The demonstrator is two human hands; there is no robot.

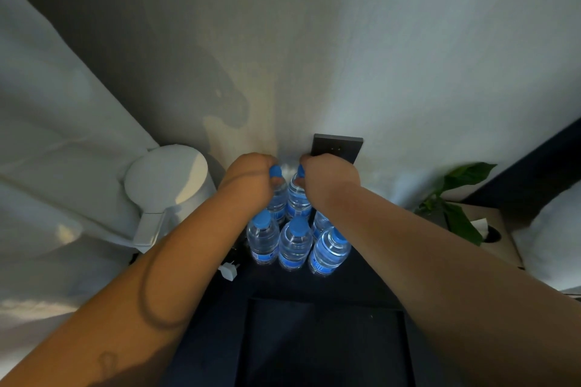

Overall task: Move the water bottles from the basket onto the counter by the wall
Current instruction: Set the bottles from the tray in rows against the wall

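Blue-capped water bottles [294,243] already stood clustered at the desk's [361,280] wall edge. Each grip, left hand [251,181] and right hand [327,181], was closed round another bottle's neck there. The basket was out of view, so the remainder was unclear.

My two held bottles [287,198] stand nearest the wall [314,56], four bottles [295,242] before them, kettle [166,192] left, plant [456,198] right

Your dark counter [355,280] carries upright blue-capped water bottles [294,243] clustered by the wall, a white kettle [169,195] on the left, a white plug [228,272] just beside the bottles.
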